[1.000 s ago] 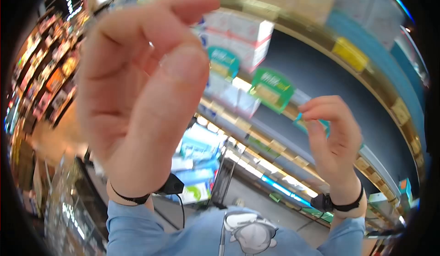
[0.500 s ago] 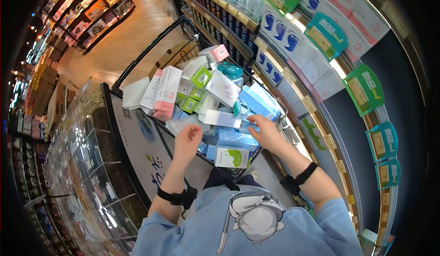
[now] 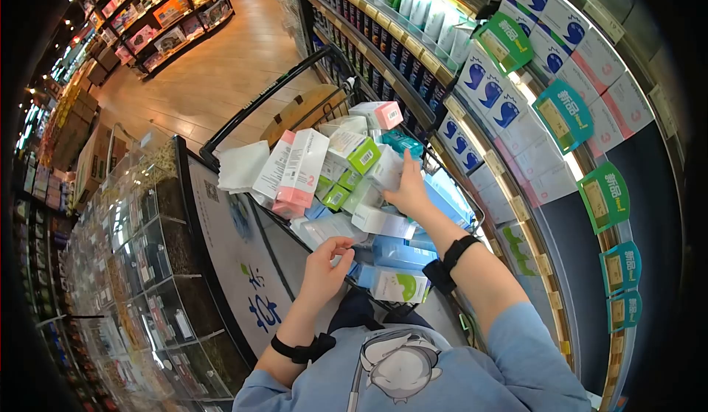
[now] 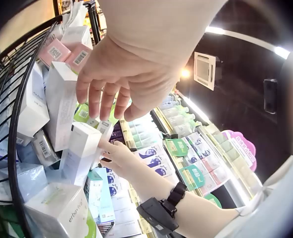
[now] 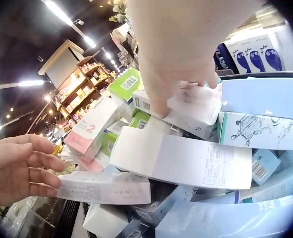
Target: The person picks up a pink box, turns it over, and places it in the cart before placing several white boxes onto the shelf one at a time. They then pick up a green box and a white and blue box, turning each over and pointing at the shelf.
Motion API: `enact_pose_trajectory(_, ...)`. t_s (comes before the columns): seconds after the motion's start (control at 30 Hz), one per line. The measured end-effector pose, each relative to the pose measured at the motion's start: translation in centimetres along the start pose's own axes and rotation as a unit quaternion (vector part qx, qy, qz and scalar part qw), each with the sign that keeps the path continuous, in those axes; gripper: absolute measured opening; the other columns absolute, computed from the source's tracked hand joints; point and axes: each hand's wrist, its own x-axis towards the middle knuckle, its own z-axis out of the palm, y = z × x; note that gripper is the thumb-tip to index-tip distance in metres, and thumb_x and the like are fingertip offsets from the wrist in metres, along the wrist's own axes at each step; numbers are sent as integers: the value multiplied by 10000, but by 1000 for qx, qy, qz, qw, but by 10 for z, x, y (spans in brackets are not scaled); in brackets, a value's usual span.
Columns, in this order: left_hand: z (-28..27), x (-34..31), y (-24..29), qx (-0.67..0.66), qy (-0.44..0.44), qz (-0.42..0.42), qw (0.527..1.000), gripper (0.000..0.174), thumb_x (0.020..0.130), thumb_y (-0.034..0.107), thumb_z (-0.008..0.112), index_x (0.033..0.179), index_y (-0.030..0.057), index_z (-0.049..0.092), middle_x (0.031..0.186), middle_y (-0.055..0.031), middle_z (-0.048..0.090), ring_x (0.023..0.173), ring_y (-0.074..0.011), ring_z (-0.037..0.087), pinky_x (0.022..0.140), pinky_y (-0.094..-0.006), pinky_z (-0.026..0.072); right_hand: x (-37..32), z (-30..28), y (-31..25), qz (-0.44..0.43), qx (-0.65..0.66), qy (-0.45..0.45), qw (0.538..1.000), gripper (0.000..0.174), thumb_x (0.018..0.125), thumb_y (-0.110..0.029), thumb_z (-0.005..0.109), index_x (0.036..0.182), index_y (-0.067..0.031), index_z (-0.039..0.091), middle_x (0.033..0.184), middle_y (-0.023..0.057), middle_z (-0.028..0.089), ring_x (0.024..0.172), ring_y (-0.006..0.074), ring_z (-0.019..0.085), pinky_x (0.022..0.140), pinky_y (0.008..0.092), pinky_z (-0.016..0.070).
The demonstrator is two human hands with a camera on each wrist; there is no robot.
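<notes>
My right hand reaches into the heaped shopping cart and grips a white box, thumb on one side and fingers across the other. A teal package lies just beyond its fingertips. Below the wrist is a long white box among the pile. Over the cart's near left part, my left hand hovers with loosely bent fingers and holds nothing. A clear-wrapped pale box lies close to it. In the left wrist view, the left hand hangs above the boxes.
Shelves with whale-printed boxes and green price tags run along the right. Clear bulk bins stand on the left. Wooden floor stretches ahead to a display shelf.
Both hands, first raised near the camera before the shelf, have come down to the cart. My right hand then moved farther in and took hold of the white box. The view tilted down.
</notes>
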Motion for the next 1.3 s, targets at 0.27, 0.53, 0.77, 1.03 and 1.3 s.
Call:
enact_pose_trajectory(0.27, 0, 23, 13, 51, -4, 75, 996, 244, 868, 102, 638, 1091, 5, 623, 1014, -76, 666, 887, -135, 625, 610, -254, 490, 9, -4, 7, -33, -53, -33, 998, 1166, 614, -225, 817, 1472, 58, 80, 1456, 312, 247, 1361, 446, 254, 1118, 447, 281)
enact_pose_trajectory(0.53, -3, 26, 18, 29, -3, 56, 998, 250, 876, 103, 631, 1108, 12, 624, 999, -55, 659, 899, -124, 611, 680, -262, 505, 1, -19, 4, -8, 80, -88, 993, 1224, 590, -225, 822, 1496, 2, 31, 1378, 301, 337, 1276, 445, 374, 1090, 437, 320)
enact_pose_trajectory(0.77, -5, 37, 26, 82, 23, 84, 993, 347, 827, 144, 685, 1140, 15, 606, 1069, -117, 654, 957, -210, 612, 803, -328, 493, -31, -45, -4, -84, 151, -75, 982, 1103, 632, -179, 803, 1466, -16, 99, 1387, 204, 306, 1313, 334, 347, 1082, 440, 328)
enact_pose_trajectory(1.03, 55, 42, 75, 200, -4, 306, 931, 706, 722, 181, 790, 1317, 25, 444, 1159, -170, 596, 1075, -294, 582, 910, -370, 463, -84, -120, -78, -34, 291, -48, 955, 1029, 677, -214, 820, 1410, 6, 133, 1341, 218, 386, 1275, 308, 407, 1072, 445, 347)
enact_pose_trajectory(1.3, 83, 34, 140, -285, -299, 36, 910, 485, 890, 41, 632, 1330, 3, 432, 1243, -78, 585, 1107, -156, 576, 954, -318, 463, -148, -222, -94, 26, 446, 17, 895, 471, 994, -237, 518, 1395, -35, 379, 1269, 69, 521, 1078, 155, 523, 918, 317, 450)
